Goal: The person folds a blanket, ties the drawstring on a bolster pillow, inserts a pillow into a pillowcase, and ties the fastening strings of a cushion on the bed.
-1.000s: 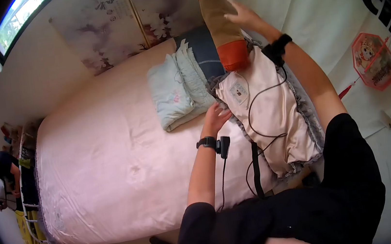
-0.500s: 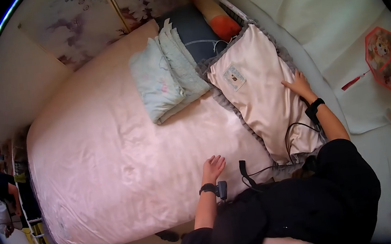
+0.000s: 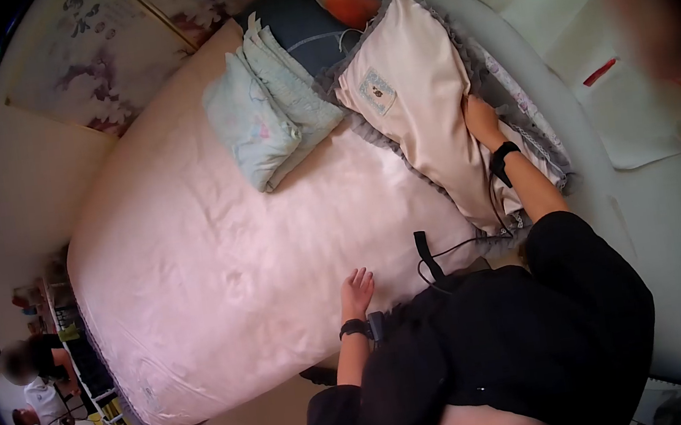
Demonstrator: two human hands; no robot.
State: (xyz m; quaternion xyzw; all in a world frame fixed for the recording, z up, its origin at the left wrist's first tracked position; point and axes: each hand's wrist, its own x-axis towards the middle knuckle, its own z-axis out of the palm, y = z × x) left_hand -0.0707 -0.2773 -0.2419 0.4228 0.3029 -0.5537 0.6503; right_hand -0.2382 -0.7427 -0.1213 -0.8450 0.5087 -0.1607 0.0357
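Observation:
My right hand (image 3: 482, 120) is on the far side of a shiny pale pink pillow (image 3: 419, 88) with a grey ruffled border. Its fingers are curled into the fabric, partly hidden, and the satin bunches around them. My left hand (image 3: 357, 293) is held low near the bed's close edge, fingers stretched out and holding nothing. Under it spreads a pink satin bedcover (image 3: 218, 253). A folded pale green quilt (image 3: 264, 111) lies on the cover left of the pillow.
A dark grey cushion (image 3: 282, 16) and an orange-tipped bolster (image 3: 349, 7) lie at the back. A black strap with a cable (image 3: 423, 245) hangs by my body. Two people (image 3: 42, 381) are at the far left, beyond the bed rail. A white wall stands right.
My right hand has gone from resting flat on the pillow to gripping it. The pillow's right side is pulled up and folded inward, baring the bed rail. The view has shifted; my left hand stays open.

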